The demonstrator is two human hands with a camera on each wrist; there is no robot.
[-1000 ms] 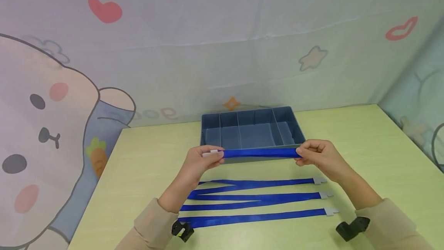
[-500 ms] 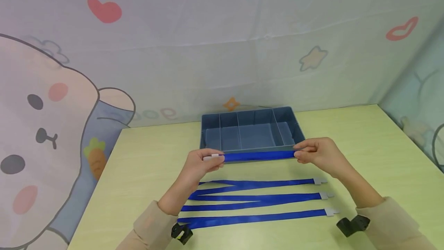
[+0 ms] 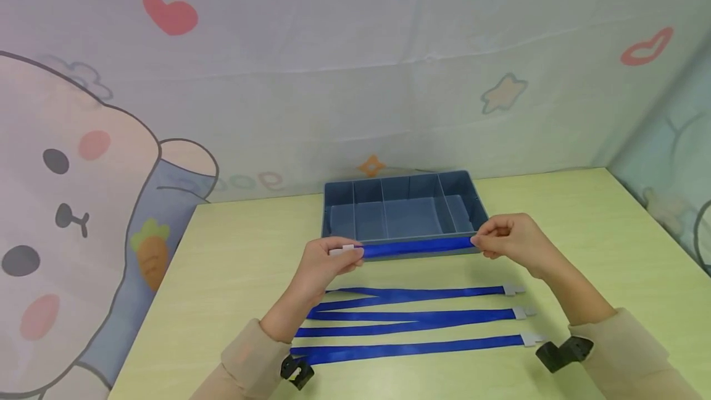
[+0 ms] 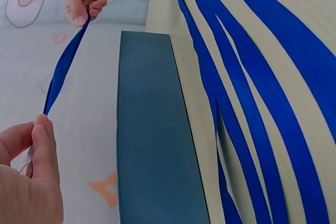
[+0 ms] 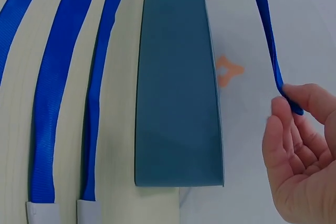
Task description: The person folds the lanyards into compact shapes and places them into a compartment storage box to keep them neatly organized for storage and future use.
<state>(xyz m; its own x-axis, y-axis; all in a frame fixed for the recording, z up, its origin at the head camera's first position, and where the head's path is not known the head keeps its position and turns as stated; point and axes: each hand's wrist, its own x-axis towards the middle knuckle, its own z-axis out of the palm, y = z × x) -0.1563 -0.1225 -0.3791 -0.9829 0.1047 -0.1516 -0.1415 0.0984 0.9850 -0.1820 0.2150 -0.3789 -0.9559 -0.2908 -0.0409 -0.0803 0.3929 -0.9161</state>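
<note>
Blue fabric strap (image 3: 418,247), pinched at its ends by the left hand (image 3: 324,264) and right hand (image 3: 513,244), looks light, soft, limp; its ends seem best to hold.

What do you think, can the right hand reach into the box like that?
Probably yes: the right hand is close to the box, whose top is open. But it pinches a blue ribbon, so it would likely need to let go or bring that along.
</note>
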